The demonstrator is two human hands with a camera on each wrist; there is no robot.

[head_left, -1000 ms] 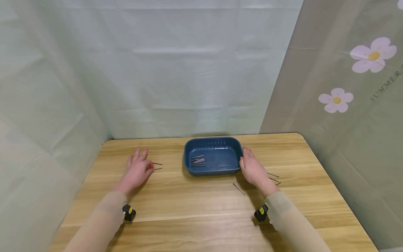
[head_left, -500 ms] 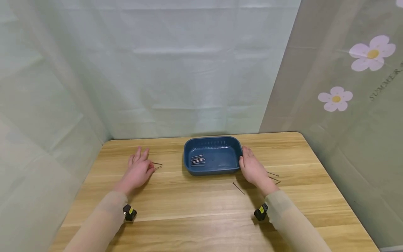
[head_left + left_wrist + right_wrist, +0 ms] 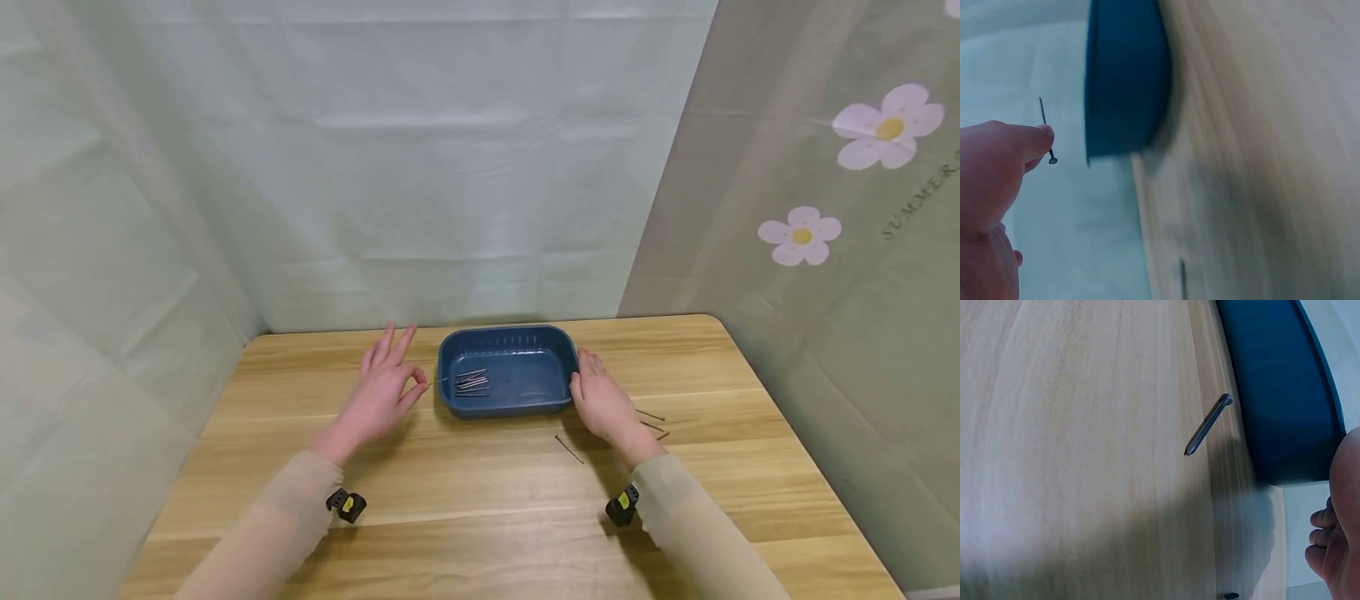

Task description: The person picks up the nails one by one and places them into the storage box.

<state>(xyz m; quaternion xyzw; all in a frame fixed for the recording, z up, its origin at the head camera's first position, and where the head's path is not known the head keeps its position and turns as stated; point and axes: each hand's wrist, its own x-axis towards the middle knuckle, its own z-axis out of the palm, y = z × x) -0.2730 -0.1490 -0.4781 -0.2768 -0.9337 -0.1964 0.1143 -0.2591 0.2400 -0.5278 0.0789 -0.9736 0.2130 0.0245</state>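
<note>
My left hand (image 3: 381, 393) pinches a nail (image 3: 1043, 111) between thumb and forefinger, its other fingers spread. In the head view, that nail reaches the left rim of a blue plastic tray (image 3: 506, 410). Several nails (image 3: 472, 382) lie in the tray's left part. At the tray's right end, my right hand (image 3: 603, 404) rests against the outer wall with its fingers extended along it. Nearer me, a loose nail (image 3: 569, 449) lies on the table. The left wrist view shows another nail (image 3: 1183, 278) on the wood, hidden from the head camera.
More nails (image 3: 652, 414) lie on the wooden table (image 3: 465, 517) to the right of my right wrist, partly covered by it. Pale curtains (image 3: 450, 167) hang behind and at both sides. A small black camera (image 3: 347, 505) sits at my left wrist.
My left hand has picked up a nail from the table's left side and carried it right, up to the tray. My right hand and the tray stay put.
</note>
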